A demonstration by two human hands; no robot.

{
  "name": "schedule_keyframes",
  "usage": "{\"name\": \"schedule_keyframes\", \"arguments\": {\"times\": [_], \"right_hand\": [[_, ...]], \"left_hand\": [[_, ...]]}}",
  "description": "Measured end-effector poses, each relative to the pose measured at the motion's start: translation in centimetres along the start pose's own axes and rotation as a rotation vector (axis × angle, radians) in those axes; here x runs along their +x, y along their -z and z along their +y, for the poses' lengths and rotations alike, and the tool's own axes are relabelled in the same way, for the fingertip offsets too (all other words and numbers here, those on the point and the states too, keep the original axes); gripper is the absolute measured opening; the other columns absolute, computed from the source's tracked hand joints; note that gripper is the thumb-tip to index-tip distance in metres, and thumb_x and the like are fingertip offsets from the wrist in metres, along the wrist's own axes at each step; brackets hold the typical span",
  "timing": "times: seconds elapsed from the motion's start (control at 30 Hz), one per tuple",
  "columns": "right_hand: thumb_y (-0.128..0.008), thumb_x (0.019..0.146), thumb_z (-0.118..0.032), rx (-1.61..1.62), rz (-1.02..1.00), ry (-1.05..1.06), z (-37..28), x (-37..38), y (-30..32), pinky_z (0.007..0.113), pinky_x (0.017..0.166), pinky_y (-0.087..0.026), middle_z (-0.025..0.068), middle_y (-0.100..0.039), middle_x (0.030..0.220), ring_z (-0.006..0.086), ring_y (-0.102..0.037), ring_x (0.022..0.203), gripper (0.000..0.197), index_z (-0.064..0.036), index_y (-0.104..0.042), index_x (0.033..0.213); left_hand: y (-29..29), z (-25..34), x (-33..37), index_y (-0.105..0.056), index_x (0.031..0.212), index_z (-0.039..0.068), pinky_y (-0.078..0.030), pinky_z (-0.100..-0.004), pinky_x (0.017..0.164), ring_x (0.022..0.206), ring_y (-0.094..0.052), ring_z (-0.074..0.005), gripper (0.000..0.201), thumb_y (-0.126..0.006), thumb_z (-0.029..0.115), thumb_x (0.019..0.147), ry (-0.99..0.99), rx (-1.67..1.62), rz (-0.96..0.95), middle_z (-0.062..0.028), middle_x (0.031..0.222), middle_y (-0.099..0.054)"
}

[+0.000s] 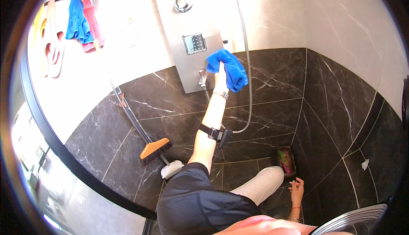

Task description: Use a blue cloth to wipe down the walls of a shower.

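Note:
My left hand is raised with the arm stretched out and grips a folded blue cloth. The cloth is at the lower right edge of a silver shower panel; whether it touches the metal I cannot tell. Just left of the hand is a chrome fitting, and to the right hangs a metal shower hose. Low at the right, my right hand hangs with loosely bent fingers apart and nothing visible in it. It is nearest to a dark-rimmed recess or tray with pink and green colours.
A broom with an orange head and a white-headed brush lean at the left. Blue and pink cloths and slippers hang on the wall. A black-framed glass edge curves along the left. My bent knee is below.

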State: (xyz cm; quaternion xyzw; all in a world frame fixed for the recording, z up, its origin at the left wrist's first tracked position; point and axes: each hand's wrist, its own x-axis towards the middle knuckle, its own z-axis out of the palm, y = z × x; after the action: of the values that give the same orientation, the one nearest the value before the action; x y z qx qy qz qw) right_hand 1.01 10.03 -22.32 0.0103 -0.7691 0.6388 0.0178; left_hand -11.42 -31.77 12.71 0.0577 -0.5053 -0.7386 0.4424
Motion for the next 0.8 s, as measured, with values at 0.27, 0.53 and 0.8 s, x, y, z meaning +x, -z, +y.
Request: {"name": "schedule_keyframes", "arguments": {"times": [0.27,0.53,0.8], "right_hand": [[-0.049,0.087,-0.018,0.026,0.031,0.033,-0.7,-0.4,0.9,0.024,0.056,-0.044,0.0070,-0.063,0.085,0.0118,-0.057,0.062,0.028,-0.0047,-0.045,0.111],[-0.050,0.088,-0.019,0.029,0.023,0.021,-0.9,-1.2,2.1,0.029,0.065,-0.049,0.0099,-0.062,0.085,0.0173,-0.060,0.068,0.030,-0.0038,-0.044,0.113],[-0.049,0.087,-0.018,0.018,0.091,-0.044,1.2,-2.3,4.2,0.022,0.053,-0.042,0.0067,-0.063,0.083,0.0104,-0.056,0.061,0.027,-0.0058,-0.045,0.111]], "left_hand": [[3.4,-4.5,-2.8,-0.052,0.109,-0.001,-0.049,-0.0326,0.076,0.086,-0.058,-0.0177,0.051,-0.057,0.042,0.082,0.158,-0.086,-0.023,-0.0097,0.099,-0.059],[6.4,-6.2,-4.3,-0.052,0.108,-0.002,-0.050,-0.0325,0.075,0.085,-0.059,-0.0181,0.043,-0.055,0.035,0.085,0.272,-0.072,-0.093,-0.0112,0.097,-0.060],[5.6,-1.6,-11.3,-0.056,0.106,-0.003,-0.043,-0.0306,0.084,0.099,-0.056,-0.0176,0.038,-0.055,0.029,0.085,-0.367,0.466,-0.184,-0.0130,0.105,-0.061]]}}
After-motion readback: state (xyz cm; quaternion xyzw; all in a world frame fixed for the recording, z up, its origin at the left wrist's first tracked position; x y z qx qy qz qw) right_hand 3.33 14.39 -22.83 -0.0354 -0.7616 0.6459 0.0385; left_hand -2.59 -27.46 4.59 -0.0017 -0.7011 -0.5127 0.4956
